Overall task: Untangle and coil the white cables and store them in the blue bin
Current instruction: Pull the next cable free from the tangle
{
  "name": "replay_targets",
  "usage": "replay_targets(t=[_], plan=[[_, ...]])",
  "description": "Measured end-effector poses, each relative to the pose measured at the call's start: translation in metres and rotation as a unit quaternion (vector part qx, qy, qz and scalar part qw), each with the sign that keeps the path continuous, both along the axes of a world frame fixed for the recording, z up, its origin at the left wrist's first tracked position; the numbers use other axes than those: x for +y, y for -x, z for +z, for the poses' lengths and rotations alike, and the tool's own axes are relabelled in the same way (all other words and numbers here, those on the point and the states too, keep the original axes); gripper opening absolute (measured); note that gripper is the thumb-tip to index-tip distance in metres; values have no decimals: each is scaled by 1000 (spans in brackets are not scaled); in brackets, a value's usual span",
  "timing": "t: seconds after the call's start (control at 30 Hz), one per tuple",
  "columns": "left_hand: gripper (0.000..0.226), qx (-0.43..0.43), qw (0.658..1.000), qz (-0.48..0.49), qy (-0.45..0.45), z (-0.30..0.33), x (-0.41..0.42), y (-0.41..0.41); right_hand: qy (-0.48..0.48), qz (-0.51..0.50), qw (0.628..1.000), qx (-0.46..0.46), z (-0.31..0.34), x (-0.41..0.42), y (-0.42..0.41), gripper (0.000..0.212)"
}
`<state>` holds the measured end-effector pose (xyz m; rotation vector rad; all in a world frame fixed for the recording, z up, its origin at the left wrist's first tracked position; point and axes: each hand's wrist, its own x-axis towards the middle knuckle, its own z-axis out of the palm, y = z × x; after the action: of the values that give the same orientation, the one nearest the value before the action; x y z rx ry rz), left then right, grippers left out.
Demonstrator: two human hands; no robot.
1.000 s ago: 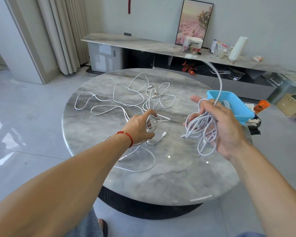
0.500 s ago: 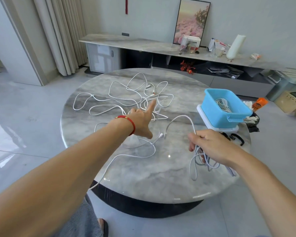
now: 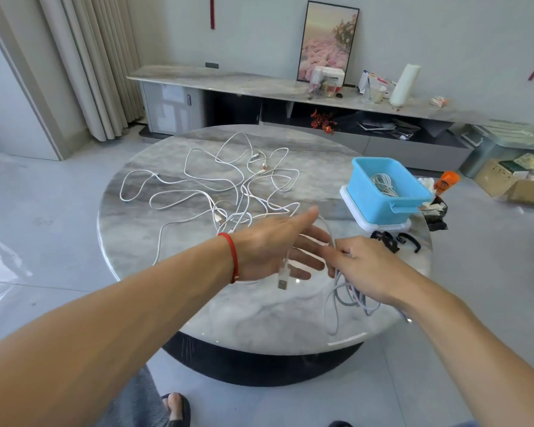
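Since half a second ago the left hand [image 3: 269,241] has swung away from the tangle toward the right hand [image 3: 370,266], and the two now nearly meet over the near right part of the bench [image 3: 173,297]. The left hand's grip is wide: fingers straight and spread, palm turned inward, holding nothing that can be seen. A loose cable end with a USB plug [image 3: 282,278] hangs just in front of it, the strand arching over to the right hand. The right hand's grip is closed round a coiled bundle of white cable [image 3: 342,298], whose loops droop below the fist onto the bench near its front edge.

The remaining tangled white cables [image 3: 228,192] lie spread across the middle and far left of the round marble bench, apart from both hands. One strand trails from that tangle toward the near left edge. The blue bin [image 3: 383,198] sits at the right side of the bench on a white lid or tray [image 3: 379,224], with one coiled white cable [image 3: 383,183] already inside it. Just in front of the bin lie some black straps [image 3: 393,240], near the right hand's knuckles.

A red string bracelet [image 3: 232,257] circles the left wrist.
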<state>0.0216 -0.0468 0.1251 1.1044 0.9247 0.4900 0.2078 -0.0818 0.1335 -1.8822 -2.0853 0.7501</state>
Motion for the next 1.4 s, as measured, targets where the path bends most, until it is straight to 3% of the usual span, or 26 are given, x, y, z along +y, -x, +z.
replay_targets(t=[0.27, 0.37, 0.47, 0.53, 0.63, 0.73, 0.83, 0.97, 1.1, 1.17, 1.23, 1.3, 1.4], plan=[[21, -7, 992, 39, -117, -7, -9, -16, -9, 27, 1000, 2, -3, -14, 20, 18], [25, -57, 989, 88, -100, -1, 1, -10, 52, -14, 992, 115, 2, -15, 18, 19], [22, -117, 980, 146, -63, 1, 11, 0, 200, -8, 942, 269, 9, -24, 13, 11], [19, -127, 978, 155, -59, 1, 13, 5, 310, 71, 888, 334, 13, -30, 4, 23], [18, -119, 979, 156, -64, -2, 15, 9, 351, 258, 864, 252, 21, -37, -10, 42], [17, -109, 981, 153, -52, -7, 15, 11, 349, 345, 855, 171, 27, -41, -11, 39], [17, -83, 984, 154, -37, -12, 18, 9, 255, 309, 910, 112, 27, -45, -8, 20], [22, -69, 988, 133, -33, -19, 23, 10, 168, 246, 941, 163, 25, -44, -6, 55], [23, -67, 985, 153, -33, -20, 24, 14, 142, 203, 963, 106, 27, -42, -6, 90], [24, -75, 985, 156, -25, -19, 24, 18, 216, 216, 949, 78, 31, -44, -5, 79], [25, -80, 983, 162, -27, -18, 26, 16, 304, 283, 909, 26, 36, -51, 3, 47], [22, -84, 982, 165, -28, -18, 28, 16, 309, 332, 891, -6, 31, -60, 11, 33], [21, -82, 985, 143, -44, -21, 29, 18, 280, 330, 901, -32, 29, -67, 17, 26]])
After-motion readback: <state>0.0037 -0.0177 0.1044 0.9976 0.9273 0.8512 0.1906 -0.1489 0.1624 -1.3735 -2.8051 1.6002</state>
